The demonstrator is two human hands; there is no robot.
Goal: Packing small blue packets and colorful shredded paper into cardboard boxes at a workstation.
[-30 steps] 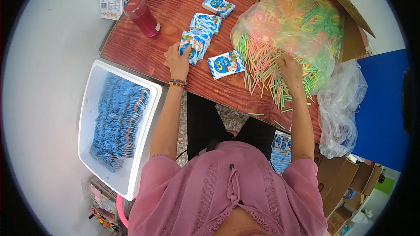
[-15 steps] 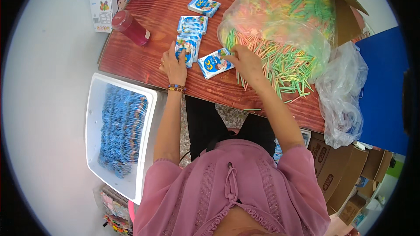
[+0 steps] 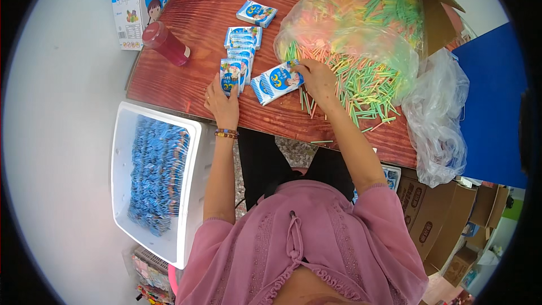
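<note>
My left hand (image 3: 222, 103) pinches a small blue-and-white candy packet (image 3: 230, 74) by its near end. That packet overlaps the left side of a row of overlapping packets (image 3: 243, 51) on the wooden table. To the right, my right hand (image 3: 319, 83) has thumb and fingers closed on the right end of another candy packet (image 3: 276, 83), which lies slanted at the table's near part. Farther off, a short stack of packets (image 3: 257, 13) sits beyond the row.
A plastic bag (image 3: 350, 22) spills green, pink and yellow candy sticks (image 3: 370, 93) across the table's right. A red-lidded jar (image 3: 166, 43) and a printed carton (image 3: 125, 8) stand at the left. Below them, a white foam box (image 3: 195, 175) holds rows of packets. Crumpled clear plastic (image 3: 437, 118) hangs at the right edge.
My left hand has drawn one packet out leftward from the row, where it lay flat among the others. My right hand has closed on the end of its packet and shifted it slightly.
</note>
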